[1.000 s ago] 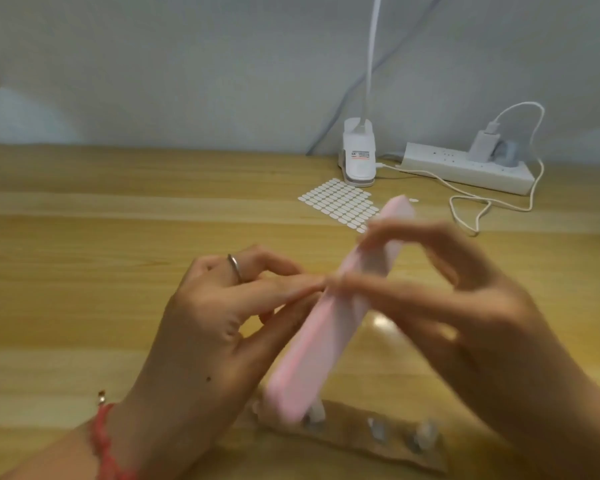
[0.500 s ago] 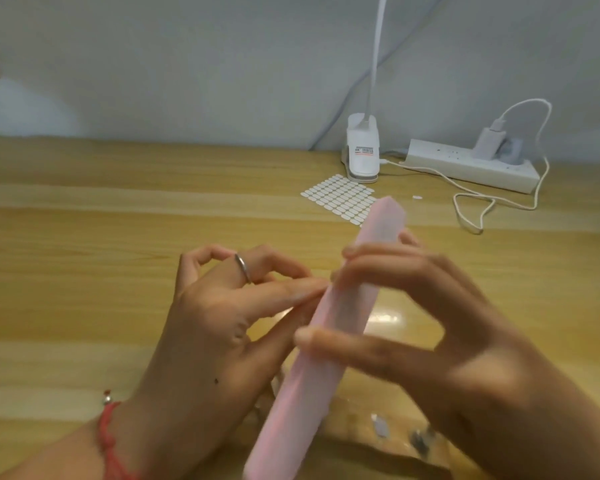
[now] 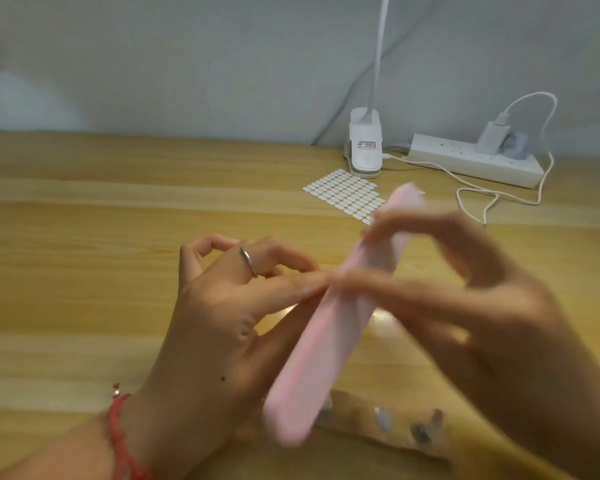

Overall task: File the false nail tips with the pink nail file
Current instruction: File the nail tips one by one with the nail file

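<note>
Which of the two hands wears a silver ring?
The left hand: a silver ring on one finger, a red bracelet at its wrist. The right hand, gripping the pink nail file, shows neither.

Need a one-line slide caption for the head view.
Right hand holds the pink nail file against the fingertips of the left hand, above a wooden desk.

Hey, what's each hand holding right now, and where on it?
The right hand grips the pink nail file on its far half, between thumb and fingers. The left hand touches the file; whether it pinches a nail tip cannot be told.
</note>
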Demonstrator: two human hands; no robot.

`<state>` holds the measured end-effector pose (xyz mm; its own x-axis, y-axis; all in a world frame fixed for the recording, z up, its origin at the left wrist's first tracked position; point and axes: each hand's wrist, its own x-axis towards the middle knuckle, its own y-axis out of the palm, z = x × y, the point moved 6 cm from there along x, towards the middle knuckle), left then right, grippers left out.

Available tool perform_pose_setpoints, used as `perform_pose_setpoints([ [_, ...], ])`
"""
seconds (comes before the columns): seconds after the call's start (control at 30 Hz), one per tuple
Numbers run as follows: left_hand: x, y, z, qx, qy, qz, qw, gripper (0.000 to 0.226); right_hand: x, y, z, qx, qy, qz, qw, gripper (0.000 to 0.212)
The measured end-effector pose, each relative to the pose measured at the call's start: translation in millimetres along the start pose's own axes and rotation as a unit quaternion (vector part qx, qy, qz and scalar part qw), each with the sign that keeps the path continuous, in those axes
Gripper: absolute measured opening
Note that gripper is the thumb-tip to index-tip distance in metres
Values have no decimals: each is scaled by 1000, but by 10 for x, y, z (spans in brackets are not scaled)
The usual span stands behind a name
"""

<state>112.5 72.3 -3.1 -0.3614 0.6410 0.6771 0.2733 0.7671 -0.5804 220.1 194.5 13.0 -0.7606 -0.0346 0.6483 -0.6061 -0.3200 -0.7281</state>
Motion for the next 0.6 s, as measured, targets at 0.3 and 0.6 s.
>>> perform_pose_setpoints([
  [0.3,6,7,12,0,-11,-1,1000,33,16,8,-13,2,7,10,1000,36],
  [0.6,2,21,20,-39,-27,-4,999,33,16,15,25,-20,-29,15,999,29],
])
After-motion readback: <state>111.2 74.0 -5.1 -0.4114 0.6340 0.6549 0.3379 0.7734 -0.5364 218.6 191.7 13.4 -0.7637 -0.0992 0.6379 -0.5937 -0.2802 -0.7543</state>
